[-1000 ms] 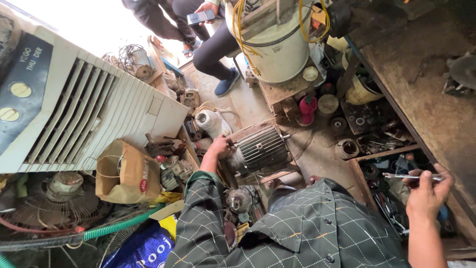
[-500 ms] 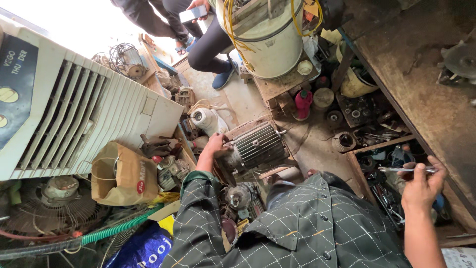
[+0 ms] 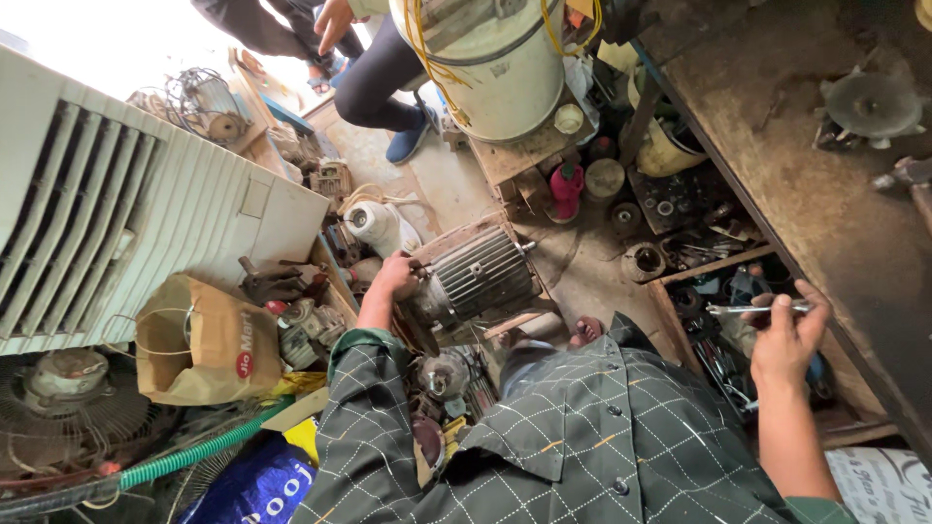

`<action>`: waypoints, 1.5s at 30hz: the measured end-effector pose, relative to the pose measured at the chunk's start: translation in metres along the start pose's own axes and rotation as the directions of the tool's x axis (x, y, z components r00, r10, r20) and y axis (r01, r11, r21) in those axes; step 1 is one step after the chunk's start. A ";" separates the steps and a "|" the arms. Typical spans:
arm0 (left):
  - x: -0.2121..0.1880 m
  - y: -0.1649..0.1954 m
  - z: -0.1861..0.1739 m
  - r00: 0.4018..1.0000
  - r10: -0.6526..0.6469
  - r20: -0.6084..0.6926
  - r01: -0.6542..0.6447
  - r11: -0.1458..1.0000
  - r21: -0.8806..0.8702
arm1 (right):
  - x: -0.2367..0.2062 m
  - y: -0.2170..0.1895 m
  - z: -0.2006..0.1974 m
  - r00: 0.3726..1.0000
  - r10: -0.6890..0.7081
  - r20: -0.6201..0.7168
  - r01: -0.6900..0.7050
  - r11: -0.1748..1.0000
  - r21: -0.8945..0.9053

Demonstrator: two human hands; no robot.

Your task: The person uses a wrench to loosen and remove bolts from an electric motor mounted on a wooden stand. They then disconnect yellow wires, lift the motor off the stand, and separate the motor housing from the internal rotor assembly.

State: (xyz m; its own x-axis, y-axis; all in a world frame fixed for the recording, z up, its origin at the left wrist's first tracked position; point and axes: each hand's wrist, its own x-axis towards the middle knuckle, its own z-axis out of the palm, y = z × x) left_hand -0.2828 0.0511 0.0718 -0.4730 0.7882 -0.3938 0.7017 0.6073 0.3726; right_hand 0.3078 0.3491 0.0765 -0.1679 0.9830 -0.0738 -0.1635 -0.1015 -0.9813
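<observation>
The left hand (image 3: 393, 275) rests, fingers curled, on the motor (image 3: 476, 279) — its axis runs rightward from it. The right hand (image 3: 788, 335) pinches a spanner (image 3: 757, 310), well apart — off to the right.

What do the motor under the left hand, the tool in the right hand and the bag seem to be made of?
Motor: likely cast metal, dull grey, judging by its ribbed casing.
Tool: probably steel, thin and shiny.
Bag: brown paper, matte and creased.
The left hand rests on the motor; the right hand grips the tool.
</observation>
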 end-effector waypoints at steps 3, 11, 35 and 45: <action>-0.002 -0.002 0.001 0.999 -0.047 0.027 0.048 0.998 -0.035 | -0.001 -0.003 0.000 1.000 0.016 0.010 -0.016 1.000 0.025; -0.009 0.007 -0.007 0.996 -0.073 0.050 0.075 0.996 -0.040 | 0.001 0.001 0.001 1.000 0.001 0.028 -0.003 0.999 0.048; -0.008 -0.004 0.002 0.998 0.006 0.057 -0.004 0.999 -0.042 | 0.013 0.020 -0.025 0.989 0.007 0.145 -0.012 0.999 0.032; -0.010 -0.026 0.009 0.994 0.019 0.108 -0.010 0.996 -0.085 | -0.020 0.017 0.043 0.992 0.006 0.127 -0.013 0.998 0.054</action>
State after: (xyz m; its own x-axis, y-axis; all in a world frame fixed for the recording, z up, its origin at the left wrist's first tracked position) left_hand -0.2915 0.0265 0.0578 -0.3994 0.7840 -0.4752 0.6584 0.6060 0.4464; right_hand 0.2663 0.3211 0.0691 -0.2912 0.9550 -0.0560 -0.2131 -0.1219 -0.9694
